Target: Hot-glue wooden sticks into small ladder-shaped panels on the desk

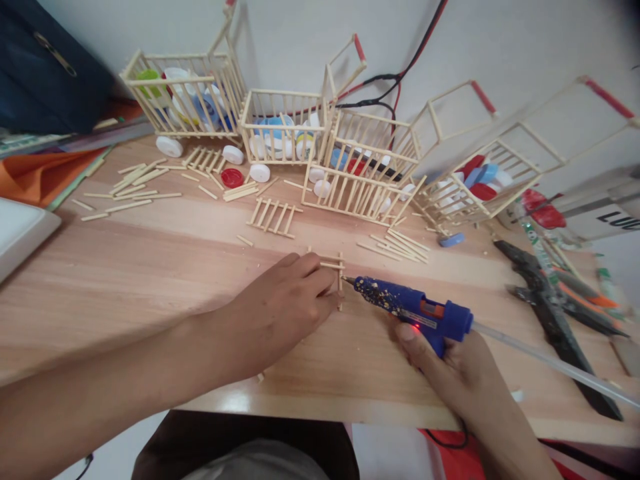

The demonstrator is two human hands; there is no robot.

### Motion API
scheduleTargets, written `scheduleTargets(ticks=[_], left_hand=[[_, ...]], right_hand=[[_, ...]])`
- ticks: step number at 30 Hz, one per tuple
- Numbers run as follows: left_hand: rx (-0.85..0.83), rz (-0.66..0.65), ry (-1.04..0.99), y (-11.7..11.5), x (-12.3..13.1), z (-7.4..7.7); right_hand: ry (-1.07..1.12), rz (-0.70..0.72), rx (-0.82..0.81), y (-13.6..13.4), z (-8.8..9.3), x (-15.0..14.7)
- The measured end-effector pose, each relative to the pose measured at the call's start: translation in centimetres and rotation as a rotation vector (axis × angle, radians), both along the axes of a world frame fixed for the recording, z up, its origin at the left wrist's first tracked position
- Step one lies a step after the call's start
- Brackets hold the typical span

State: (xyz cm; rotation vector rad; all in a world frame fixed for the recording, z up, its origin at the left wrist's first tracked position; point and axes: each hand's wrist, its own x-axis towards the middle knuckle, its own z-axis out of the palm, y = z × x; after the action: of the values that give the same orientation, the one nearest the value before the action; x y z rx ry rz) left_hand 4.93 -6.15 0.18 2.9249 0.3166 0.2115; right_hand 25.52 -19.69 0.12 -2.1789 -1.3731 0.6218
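My right hand (pixel 450 367) is wrapped round the handle of a blue hot glue gun (pixel 400 300), with a clear glue stick (pixel 545 360) running out of its back. The gun's nozzle points left and meets a small frame of thin wooden sticks (pixel 341 267) on the table. My left hand (pixel 300 293) rests over that frame, fingers closed at its side; the fingertips hold the frame and hide part of it. A ladder-like piece of sticks (pixel 274 217) lies just beyond my hands.
Stick-built miniature carts with bottle caps inside, such as one cart (pixel 285 127), line the wall. Loose sticks (pixel 133 187) lie left, more sticks (pixel 397 245) right. Black-handled pliers (pixel 595 307) and a dark tool (pixel 555 327) lie at the right. A white object (pixel 23 233) sits at the left edge.
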Motion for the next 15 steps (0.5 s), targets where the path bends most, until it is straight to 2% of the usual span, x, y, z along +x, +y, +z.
scheduleTargets(ticks=[15], left_hand=[[-0.001, 0.016, -0.020, -0.06, -0.03, -0.03]], right_hand=[[-0.010, -0.011, 0.047, -0.19, -0.35, 0.11]])
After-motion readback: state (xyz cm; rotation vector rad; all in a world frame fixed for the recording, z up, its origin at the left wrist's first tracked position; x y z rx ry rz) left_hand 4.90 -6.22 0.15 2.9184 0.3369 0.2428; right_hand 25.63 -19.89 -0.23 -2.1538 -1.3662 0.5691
